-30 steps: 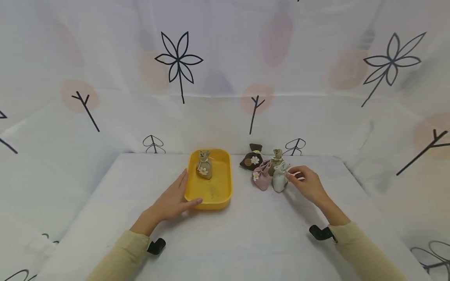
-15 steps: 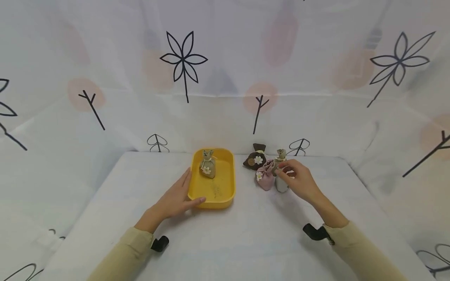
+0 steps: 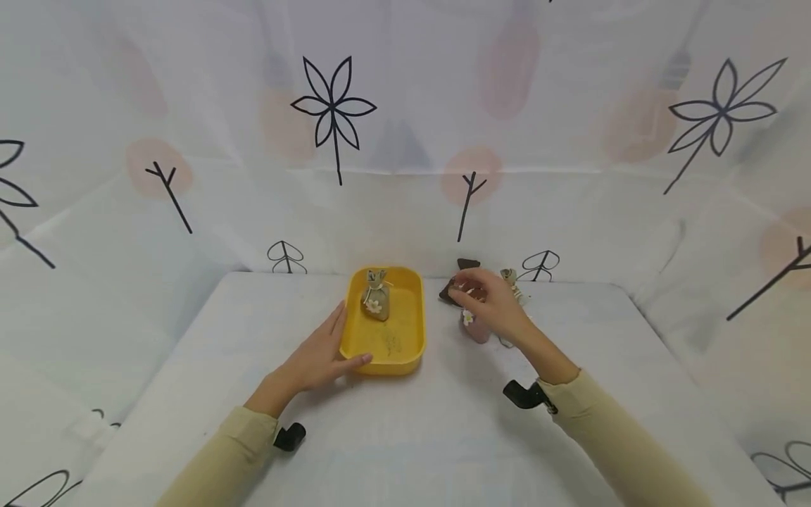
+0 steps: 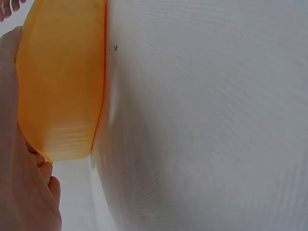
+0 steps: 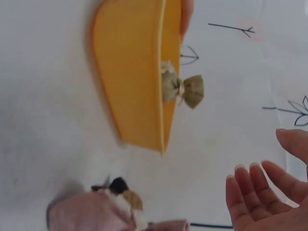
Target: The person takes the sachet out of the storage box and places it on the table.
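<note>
My left hand point(image 3: 310, 360) holds the near left corner of a yellow tray point(image 3: 415, 331), thumb at the front rim and fingers along the side. Inside the tray leans a small olive drawstring pouch point(image 3: 378, 304) with a white flower. My right hand point(image 5: 274, 199) is above the other pouches, fingers loosely bent with nothing between them. Partly covered by it in the head view are a dark brown pouch point(image 3: 469, 263), a pink pouch point(image 3: 476, 332) and a tan pouch point(image 3: 509, 275). Only a sliver of the pale pouch point(image 3: 505, 343) shows.
A white cloth covers the table point(image 3: 393, 436). Behind it hangs a white curtain point(image 3: 393, 218) printed with flowers and twigs. Black wrist cameras sit at the left sleeve point(image 3: 290, 438) and the right sleeve point(image 3: 526, 394).
My right hand has left the pale pouch and moved left across the group, over the pink and brown pouches. The left hand stays at the tray; the head view has shifted slightly.
</note>
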`<state>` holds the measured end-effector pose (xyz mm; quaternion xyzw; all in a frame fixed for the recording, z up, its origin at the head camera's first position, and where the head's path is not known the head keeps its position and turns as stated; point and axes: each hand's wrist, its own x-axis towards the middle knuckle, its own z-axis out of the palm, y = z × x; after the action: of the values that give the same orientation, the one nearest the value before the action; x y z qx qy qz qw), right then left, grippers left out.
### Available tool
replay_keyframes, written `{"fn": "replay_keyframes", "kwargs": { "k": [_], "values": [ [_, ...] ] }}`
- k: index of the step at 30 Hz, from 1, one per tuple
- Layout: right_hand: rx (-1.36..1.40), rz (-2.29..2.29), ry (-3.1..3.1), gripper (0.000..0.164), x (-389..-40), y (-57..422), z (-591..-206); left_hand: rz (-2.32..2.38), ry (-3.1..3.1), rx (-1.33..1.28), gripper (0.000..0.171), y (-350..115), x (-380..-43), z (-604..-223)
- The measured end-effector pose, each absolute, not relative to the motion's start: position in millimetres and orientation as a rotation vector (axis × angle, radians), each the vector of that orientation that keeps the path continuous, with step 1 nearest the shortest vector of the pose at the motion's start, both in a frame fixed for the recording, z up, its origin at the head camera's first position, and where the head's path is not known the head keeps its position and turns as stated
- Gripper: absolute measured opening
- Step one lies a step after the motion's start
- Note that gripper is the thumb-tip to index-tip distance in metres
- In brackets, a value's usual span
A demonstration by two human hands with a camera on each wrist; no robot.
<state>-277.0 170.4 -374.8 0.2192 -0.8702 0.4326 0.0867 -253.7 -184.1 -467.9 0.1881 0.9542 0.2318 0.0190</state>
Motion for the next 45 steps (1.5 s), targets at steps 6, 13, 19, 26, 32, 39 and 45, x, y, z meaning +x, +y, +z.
{"fn": "replay_keyframes", "kwargs": {
  "k": [6, 13, 19, 26, 32, 39, 45],
  "values": [
    [0.684, 1.465, -2.579, 0.038, -294, 141, -370, 0.696, 2.978, 0.591, 0.121, -186, -255, -467],
    [0.563, 1.662, -2.693, 0.049, -315, 107, -373, 0.693, 2.965, 0.583, 0.122, -186, -254, -466],
    [0.433, 1.777, -2.75, 0.056, -331, 83, -386, 0.717, 2.964, 0.58, 0.12, -186, -254, -466],
    [0.313, 1.938, -2.732, 0.058, -346, 64, -403, 0.709, 2.968, 0.595, 0.121, -187, -255, -467],
    [0.257, 1.966, -2.746, 0.054, -352, 53, -409, 0.724, 2.96, 0.594, 0.121, -186, -256, -466],
    [0.287, 1.97, -2.741, 0.05, -354, 41, -412, 0.716, 2.953, 0.59, 0.12, -186, -254, -465],
    [0.248, 1.872, -2.807, 0.041, -352, 31, -414, 0.718, 2.958, 0.599, 0.12, -187, -253, -467]
  ]
}}
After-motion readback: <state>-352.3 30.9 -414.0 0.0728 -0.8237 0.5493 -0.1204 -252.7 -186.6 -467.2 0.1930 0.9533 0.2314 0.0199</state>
